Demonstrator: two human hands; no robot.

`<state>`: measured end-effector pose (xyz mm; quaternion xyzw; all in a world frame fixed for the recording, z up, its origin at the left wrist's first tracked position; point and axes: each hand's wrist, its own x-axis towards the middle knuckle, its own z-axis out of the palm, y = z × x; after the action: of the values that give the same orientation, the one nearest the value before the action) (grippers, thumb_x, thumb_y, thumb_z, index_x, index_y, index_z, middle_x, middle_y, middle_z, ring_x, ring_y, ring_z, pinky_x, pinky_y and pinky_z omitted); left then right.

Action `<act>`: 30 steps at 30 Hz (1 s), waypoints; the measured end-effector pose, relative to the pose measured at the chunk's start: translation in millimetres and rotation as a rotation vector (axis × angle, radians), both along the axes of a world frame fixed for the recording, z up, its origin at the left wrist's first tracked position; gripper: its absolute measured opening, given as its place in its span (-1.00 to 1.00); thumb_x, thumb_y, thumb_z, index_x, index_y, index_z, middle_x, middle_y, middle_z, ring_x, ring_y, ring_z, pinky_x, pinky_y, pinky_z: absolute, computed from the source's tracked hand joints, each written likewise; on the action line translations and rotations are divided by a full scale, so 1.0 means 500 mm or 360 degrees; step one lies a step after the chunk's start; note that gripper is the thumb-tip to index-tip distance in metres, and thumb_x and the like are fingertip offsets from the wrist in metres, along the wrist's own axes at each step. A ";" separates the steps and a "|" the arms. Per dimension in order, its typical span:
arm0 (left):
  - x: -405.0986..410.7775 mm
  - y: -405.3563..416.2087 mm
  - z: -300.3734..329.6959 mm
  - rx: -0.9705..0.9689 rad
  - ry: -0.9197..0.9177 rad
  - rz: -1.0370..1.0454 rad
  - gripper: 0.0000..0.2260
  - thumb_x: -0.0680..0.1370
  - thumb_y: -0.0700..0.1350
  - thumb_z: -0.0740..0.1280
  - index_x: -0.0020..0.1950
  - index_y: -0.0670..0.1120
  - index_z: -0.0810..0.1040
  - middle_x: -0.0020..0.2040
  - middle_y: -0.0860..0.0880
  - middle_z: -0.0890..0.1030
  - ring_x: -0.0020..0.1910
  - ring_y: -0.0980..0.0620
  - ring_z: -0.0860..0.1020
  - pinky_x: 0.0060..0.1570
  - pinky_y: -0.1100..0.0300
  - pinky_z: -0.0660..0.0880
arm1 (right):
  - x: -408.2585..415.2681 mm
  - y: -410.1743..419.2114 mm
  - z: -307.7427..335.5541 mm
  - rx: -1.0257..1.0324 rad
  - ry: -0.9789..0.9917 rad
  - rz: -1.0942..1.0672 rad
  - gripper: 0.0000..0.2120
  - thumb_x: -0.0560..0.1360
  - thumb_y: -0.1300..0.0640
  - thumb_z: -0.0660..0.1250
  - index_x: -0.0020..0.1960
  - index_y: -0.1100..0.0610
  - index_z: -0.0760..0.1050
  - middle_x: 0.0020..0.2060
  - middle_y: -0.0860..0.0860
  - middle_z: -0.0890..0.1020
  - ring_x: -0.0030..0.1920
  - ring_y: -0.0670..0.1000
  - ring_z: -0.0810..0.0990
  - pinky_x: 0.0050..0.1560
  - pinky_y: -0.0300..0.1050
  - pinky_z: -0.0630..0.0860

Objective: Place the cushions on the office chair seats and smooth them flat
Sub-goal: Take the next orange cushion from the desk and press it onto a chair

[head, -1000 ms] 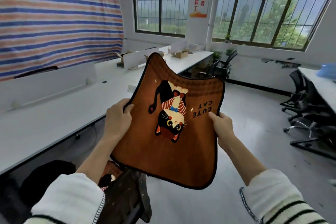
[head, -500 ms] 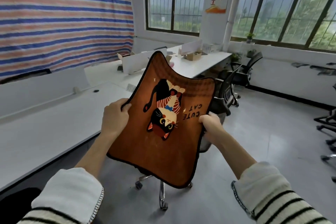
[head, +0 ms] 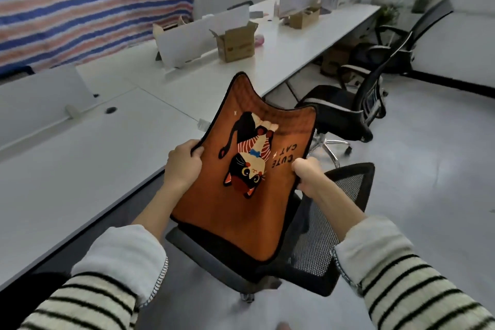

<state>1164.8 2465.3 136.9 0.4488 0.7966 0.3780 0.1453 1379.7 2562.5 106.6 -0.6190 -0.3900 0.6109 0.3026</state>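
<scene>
An orange cushion point(head: 241, 211) with a black cat picture and the words CUTE CAT hangs in the air in front of me. My left hand point(head: 184, 163) grips its left edge and my right hand point(head: 308, 177) grips its right edge. Directly below the cushion stands a black office chair point(head: 321, 244) with a mesh back; the cushion hides most of its seat. Whether the cushion's lower edge touches the seat, I cannot tell. A second black office chair point(head: 345, 112) stands farther along the desk with a bare seat.
A long white desk point(head: 80, 158) runs along my left, with low divider panels and open cardboard boxes point(head: 235, 40). A third chair point(head: 401, 43) stands at the far right. Grey floor point(head: 428, 169) spreads to the right of the chairs.
My view has tilted down and moved forward. The cushion, held in both hands throughout, has come down over the near chair's seat.
</scene>
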 end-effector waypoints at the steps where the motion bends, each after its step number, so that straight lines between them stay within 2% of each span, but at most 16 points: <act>1: -0.011 0.029 -0.025 -0.0055 -0.0017 0.0008 -0.74 0.60 -0.17 0.17 0.24 -0.15 0.53 0.10 -0.12 0.61 0.05 -0.08 0.55 -0.04 0.21 0.38 | -0.013 0.027 -0.029 -0.0046 -0.0011 -0.0015 -0.85 0.54 0.31 0.11 0.04 0.25 0.42 0.02 0.18 0.57 0.02 0.16 0.58 0.14 0.13 0.53; 2: -0.023 0.052 -0.049 -0.0119 -0.0023 0.0014 -0.72 0.60 -0.16 0.16 0.28 -0.14 0.51 0.13 -0.12 0.60 0.09 -0.08 0.55 -0.01 0.21 0.39 | -0.026 0.044 -0.053 -0.0112 -0.0044 -0.0009 -0.83 0.53 0.29 0.13 0.07 0.25 0.42 0.04 0.19 0.58 0.04 0.19 0.59 0.14 0.16 0.53; 5: -0.067 0.125 -0.131 -0.0305 -0.0079 -0.0023 -0.70 0.61 -0.15 0.15 0.32 -0.13 0.47 0.16 -0.03 0.56 0.14 -0.05 0.52 0.01 0.21 0.38 | -0.066 0.097 -0.129 -0.0257 -0.0072 -0.0009 -0.88 0.53 0.31 0.11 -0.03 0.19 0.40 -0.04 0.17 0.59 0.01 0.18 0.58 0.13 0.12 0.54; 7: -0.100 0.165 -0.196 -0.0425 -0.0098 -0.0060 -0.70 0.61 -0.14 0.15 0.32 -0.12 0.47 0.19 -0.08 0.57 0.14 -0.06 0.53 0.02 0.18 0.41 | -0.090 0.120 -0.182 -0.0362 -0.0079 -0.0059 -0.86 0.55 0.32 0.08 0.02 0.17 0.37 -0.06 0.15 0.56 0.02 0.17 0.55 0.15 0.11 0.52; 9: -0.137 0.209 -0.277 -0.0568 -0.0113 -0.0112 -0.70 0.60 -0.14 0.15 0.31 -0.12 0.47 0.19 -0.13 0.57 0.13 -0.09 0.53 0.05 0.13 0.44 | -0.121 0.148 -0.258 -0.0412 -0.0142 -0.0070 -0.83 0.54 0.30 0.11 0.08 0.20 0.40 0.02 0.15 0.57 0.04 0.17 0.56 0.12 0.10 0.54; 12: -0.177 0.247 -0.392 -0.0806 -0.0156 -0.0244 -0.71 0.61 -0.16 0.13 0.30 -0.13 0.47 0.14 -0.11 0.59 0.01 -0.02 0.53 -0.06 0.19 0.39 | -0.150 0.169 -0.371 -0.0560 -0.0262 -0.0132 -0.73 0.51 0.25 0.15 0.18 0.20 0.45 0.06 0.17 0.60 0.02 0.17 0.58 0.06 0.06 0.57; 17: -0.230 0.303 -0.561 -0.1014 -0.0164 -0.0370 -0.71 0.61 -0.16 0.11 0.31 -0.15 0.43 0.04 -0.10 0.58 -0.13 0.05 0.49 -0.14 0.19 0.37 | -0.179 0.177 -0.519 -0.0735 -0.0338 -0.0256 -0.78 0.51 0.25 0.16 0.13 0.19 0.46 -0.01 0.15 0.60 -0.03 0.14 0.59 -0.02 0.04 0.59; 20: -0.242 0.322 -0.647 -0.1118 -0.0146 -0.0361 -0.71 0.61 -0.15 0.12 0.31 -0.14 0.42 0.03 -0.15 0.59 -0.07 -0.06 0.54 -0.06 0.08 0.48 | -0.182 0.170 -0.595 -0.0830 -0.0368 -0.0318 -0.76 0.52 0.27 0.15 0.15 0.17 0.46 -0.01 0.13 0.61 -0.02 0.14 0.59 -0.01 0.06 0.60; 23: -0.257 0.318 -0.728 -0.1283 -0.0112 -0.0215 -0.71 0.59 -0.15 0.10 0.30 -0.13 0.39 0.03 -0.20 0.58 -0.04 -0.19 0.56 0.02 -0.08 0.52 | -0.175 0.170 -0.670 -0.0906 -0.0492 -0.0388 -0.68 0.50 0.28 0.12 0.22 0.18 0.44 0.05 0.16 0.60 0.00 0.16 0.59 0.03 0.10 0.59; 25: -0.274 0.317 -0.769 -0.1353 -0.0062 -0.0104 -0.70 0.59 -0.17 0.08 0.30 -0.15 0.37 0.07 -0.22 0.56 0.01 -0.25 0.54 0.05 -0.06 0.50 | -0.170 0.177 -0.704 -0.0899 -0.0638 -0.0455 -0.64 0.49 0.27 0.11 0.27 0.20 0.40 0.13 0.19 0.56 0.08 0.21 0.56 0.09 0.11 0.55; 27: -0.298 0.323 -0.811 -0.1404 0.0000 -0.0038 -0.73 0.60 -0.20 0.07 0.27 -0.20 0.38 0.11 -0.25 0.54 0.07 -0.27 0.50 0.04 -0.01 0.42 | -0.168 0.186 -0.740 -0.0935 -0.0791 -0.0484 -0.58 0.51 0.28 0.10 0.37 0.23 0.28 0.21 0.20 0.50 0.17 0.23 0.50 0.09 0.03 0.51; 30: -0.341 0.342 -0.859 -0.1486 -0.0038 0.0005 -0.70 0.61 -0.23 0.06 0.31 -0.22 0.38 0.17 -0.27 0.51 0.14 -0.27 0.47 0.08 0.01 0.38 | -0.168 0.197 -0.787 -0.0976 -0.0960 -0.0504 -0.58 0.53 0.31 0.08 0.38 0.28 0.20 0.27 0.26 0.44 0.24 0.27 0.44 0.17 0.06 0.43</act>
<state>994.3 2636.4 -292.6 0.3299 0.8804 -0.0155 0.3403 1295.9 2661.1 -286.9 -0.8822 -0.1625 0.4367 0.0681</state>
